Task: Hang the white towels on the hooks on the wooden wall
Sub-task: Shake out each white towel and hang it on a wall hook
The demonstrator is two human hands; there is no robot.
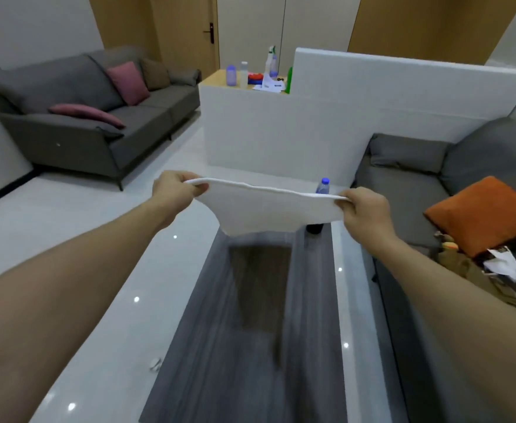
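Towel [269, 209]: white, soft cloth, held stretched out in the air above a long grey table [244, 346]; its top edge runs nearly straight between the two hands and the lower part sags to a rounded point. Left hand [176, 190]: fingers curled, pinching the towel's left corner. Right hand [365, 210]: fingers curled, pinching the right corner. Bottle [320, 206]: clear plastic, blue cap, dark liquid at the base, standing on the table behind the towel, partly hidden. Table: grey streaked top, glossy white border. Sofa [92, 117]: dark grey fabric, pink cushions. Cushion [485, 213]: orange, square, on a second grey sofa at right.
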